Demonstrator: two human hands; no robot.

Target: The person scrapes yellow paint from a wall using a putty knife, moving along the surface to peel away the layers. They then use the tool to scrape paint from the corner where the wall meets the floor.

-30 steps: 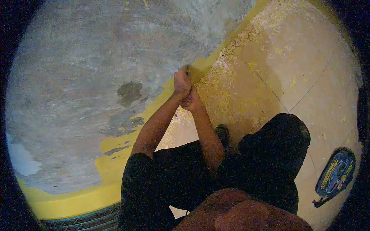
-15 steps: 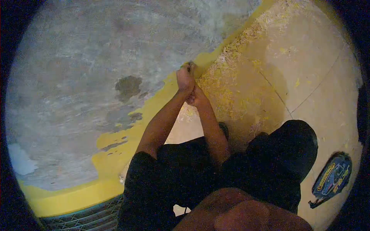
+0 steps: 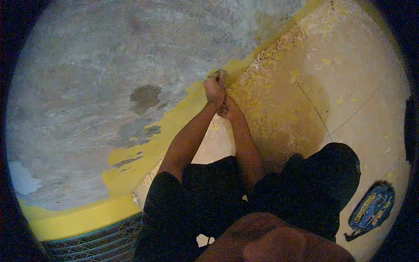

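Note:
My left hand [image 3: 214, 92] is closed, with its fingers curled at the boundary between a grey, scraped-looking surface [image 3: 100, 52] and a strip of yellow coating [image 3: 174, 114]. Just behind it, my right hand [image 3: 225, 109] is closed too and touches the left wrist area. Whatever the two hands grip is hidden by the fingers; only a small dark bit shows at the left fingertips. Yellow shavings [image 3: 257, 94] lie thick on the floor right beside the hands.
A dark pouch with yellow lettering [image 3: 373, 207] lies on the tan floor [image 3: 362, 126] at right. Lower left, a dark slatted grille [image 3: 96, 242] sits below a yellow edge [image 3: 83, 218]. The grey surface has a dark patch [image 3: 146, 98]. My bent knees in dark shorts fill the lower middle.
Both hands have shifted slightly right along the yellow strip, staying together. The camera view has tilted a little. Neither hand has let go.

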